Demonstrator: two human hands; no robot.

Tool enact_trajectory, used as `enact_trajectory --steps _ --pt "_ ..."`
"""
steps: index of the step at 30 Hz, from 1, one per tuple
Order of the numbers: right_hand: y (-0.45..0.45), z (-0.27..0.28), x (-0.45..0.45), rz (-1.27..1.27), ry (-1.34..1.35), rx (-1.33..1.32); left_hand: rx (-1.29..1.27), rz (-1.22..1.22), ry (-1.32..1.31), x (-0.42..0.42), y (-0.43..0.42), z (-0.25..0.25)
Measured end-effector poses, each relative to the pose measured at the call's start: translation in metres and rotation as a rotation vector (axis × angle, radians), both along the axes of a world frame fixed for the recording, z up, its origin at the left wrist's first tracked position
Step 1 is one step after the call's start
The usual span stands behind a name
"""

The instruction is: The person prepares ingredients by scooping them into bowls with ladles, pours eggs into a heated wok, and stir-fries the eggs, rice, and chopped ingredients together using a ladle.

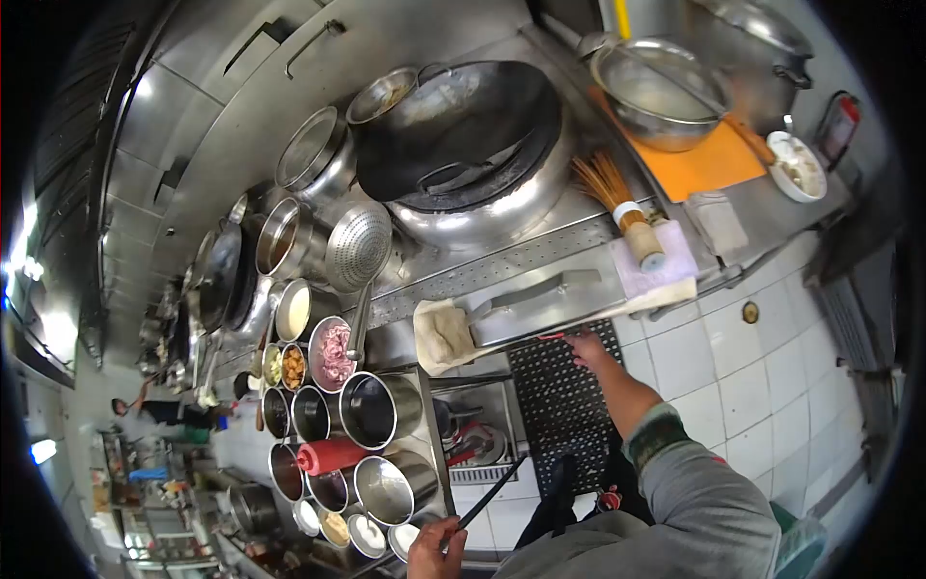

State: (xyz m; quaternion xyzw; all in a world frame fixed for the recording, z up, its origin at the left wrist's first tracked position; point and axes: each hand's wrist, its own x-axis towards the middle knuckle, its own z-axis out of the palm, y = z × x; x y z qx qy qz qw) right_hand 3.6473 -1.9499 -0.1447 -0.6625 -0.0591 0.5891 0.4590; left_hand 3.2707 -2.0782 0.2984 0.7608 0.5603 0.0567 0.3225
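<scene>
Since the dark rod [496, 490] looks slim and rigid, it should handle as fairly light and stiff, perhaps slippery if greasy, with a firm hold best taken around its shaft. It slants over the floor beside the steel pots [422, 398], where the left hand [436, 552] has its fingers curled closely about it. The right hand [584, 349] is near a thin red piece [551, 336] by the counter edge; whether its fingers pinch anything, I cannot tell.
</scene>
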Motion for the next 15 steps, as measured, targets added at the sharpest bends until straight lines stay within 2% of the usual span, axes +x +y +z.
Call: enact_trajectory --steps 1,2,3,4,5,6,8,10,12,13,14,15 --pt "0.017 0.013 0.0 -0.059 0.05 0.091 0.02 -0.009 0.048 0.02 0.005 0.006" --pt "0.026 0.015 -0.004 -0.164 0.304 0.093 0.04 -0.018 0.085 0.04 0.01 0.012" --pt "0.021 0.028 -0.009 -0.213 0.368 0.104 0.03 -0.016 0.07 0.065 0.019 0.02" --pt "0.006 0.044 -0.008 -0.204 0.325 0.11 0.017 -0.011 0.046 0.092 0.029 0.027" --pt "-0.013 0.043 -0.002 -0.112 0.389 0.239 0.017 -0.006 0.012 0.116 0.042 0.033" --pt "-0.035 0.081 0.002 -0.135 0.444 0.282 0.04 -0.069 -0.007 0.131 0.057 0.037" --pt "-0.081 0.145 0.013 -0.005 0.307 0.126 0.158 -0.184 -0.112 0.164 0.088 0.038" --pt "-0.119 0.215 0.033 0.159 0.339 0.193 0.287 -0.272 -0.14 0.201 0.127 0.05" --pt "-0.13 0.299 0.075 0.343 0.191 0.351 0.502 -0.307 -0.198 0.237 0.175 0.064" --pt "-0.129 0.322 0.096 0.293 0.032 0.461 0.556 -0.324 -0.262 0.257 0.205 0.07" --pt "-0.12 0.342 0.117 0.204 -0.302 0.509 0.645 -0.302 -0.271 0.281 0.23 0.08" --pt "-0.1 0.375 0.139 0.144 -0.761 0.568 0.751 -0.271 -0.287 0.304 0.255 0.086"
